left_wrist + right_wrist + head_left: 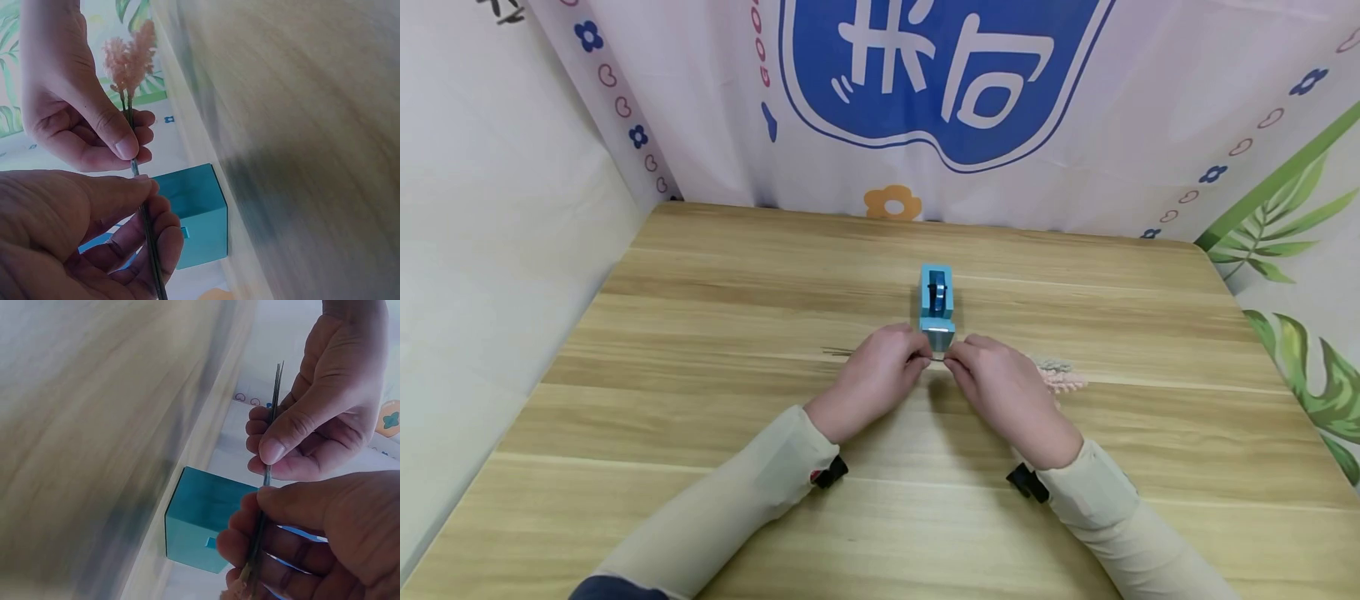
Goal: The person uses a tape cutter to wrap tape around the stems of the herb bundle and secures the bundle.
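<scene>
Both hands pinch one thin bundle of artificial flower stems [150, 250], held level just in front of a light blue tape dispenser [936, 293]. My left hand [880, 375] grips the bare stems, whose ends stick out to the left. Close beside it, my right hand [1007, 392] holds the stems nearer the flower heads. Fluffy pink flower heads [130, 59] extend past the right hand, and a grey-green one [1055, 365] shows beside them in the head view. Between the thumbs, a short pale, shiny stretch shows on the stems; whether it is tape I cannot tell.
The hands are over a wood-grain table [700, 292]. Behind it hangs a pale curtain [715, 125] with a blue emblem and flower prints. A white cloth [490, 208] hangs at the left, and a leaf-patterned cloth [1300, 292] borders the right side.
</scene>
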Demonstrator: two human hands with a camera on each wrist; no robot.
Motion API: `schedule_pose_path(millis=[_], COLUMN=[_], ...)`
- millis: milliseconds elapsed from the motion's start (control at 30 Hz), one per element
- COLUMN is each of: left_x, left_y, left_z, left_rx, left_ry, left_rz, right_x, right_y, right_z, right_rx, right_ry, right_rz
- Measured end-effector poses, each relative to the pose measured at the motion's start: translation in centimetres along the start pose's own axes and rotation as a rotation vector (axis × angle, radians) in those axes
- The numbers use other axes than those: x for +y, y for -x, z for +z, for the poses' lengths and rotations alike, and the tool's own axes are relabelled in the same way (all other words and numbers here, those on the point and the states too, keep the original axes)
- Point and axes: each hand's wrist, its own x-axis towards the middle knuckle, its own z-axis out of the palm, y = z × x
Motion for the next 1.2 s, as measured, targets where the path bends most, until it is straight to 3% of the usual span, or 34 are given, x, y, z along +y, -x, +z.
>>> schedule_pose_path(millis=[267,767,1200], left_x=[0.28,0.43,0.48], left_y=[-0.31,-0.37,-0.61], left_z=[-0.04,-0.2,-0.34], left_rx=[-0.011,0.008,-0.036], left_ry=[-0.048,-0.03,-0.065], left_rz=[-0.008,-0.005,-0.034], right_x=[0.1,0.13,0.52], right_y=[-0.21,-0.38,-0.69], right_z=[0.09,0.17,0.38], right_rx=[0.027,0.029,0.074], right_ry=[-0.011,0.008,0.004], right_rz=[0.006,0.006,-0.041])
